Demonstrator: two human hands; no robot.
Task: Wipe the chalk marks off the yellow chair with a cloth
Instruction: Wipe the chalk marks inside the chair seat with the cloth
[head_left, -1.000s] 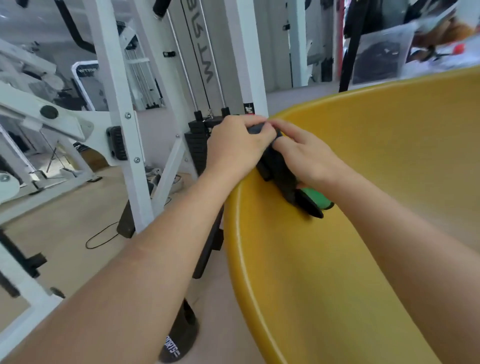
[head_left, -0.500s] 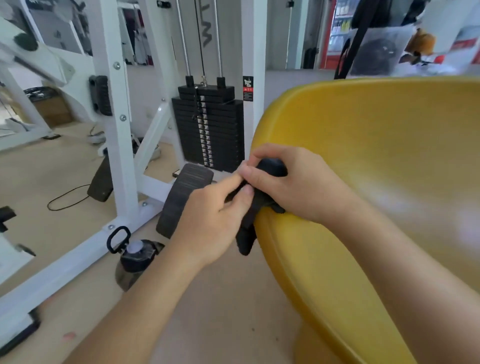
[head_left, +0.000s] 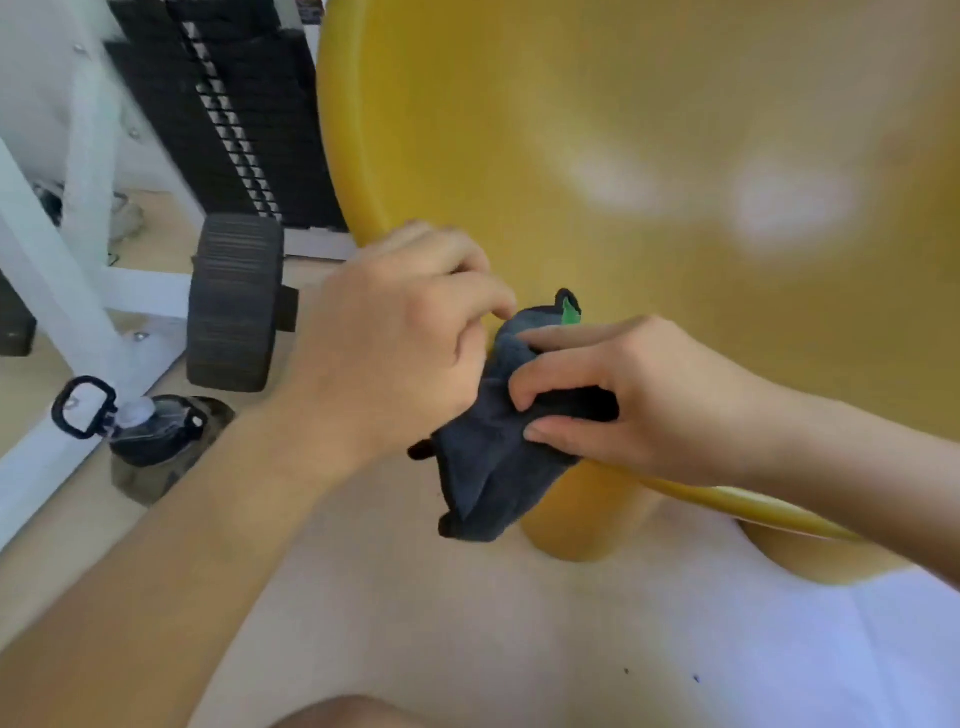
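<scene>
Head camera looks steeply down, close over yellow chair.

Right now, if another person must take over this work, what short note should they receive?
Left hand: pinching the dark cloth at its upper edge.
Right hand: gripping the same cloth, at the front rim of the yellow chair.
Cloth: bunched between both hands, hanging down over the rim.
Done: cannot tell; the picture is blurred.
Left: two pale smudges on the seat, possibly chalk or glare; spread the cloth and wipe there.

Pale beige floor, white gym-machine frame with black weight stack (blurred), dark bottle beside it
</scene>
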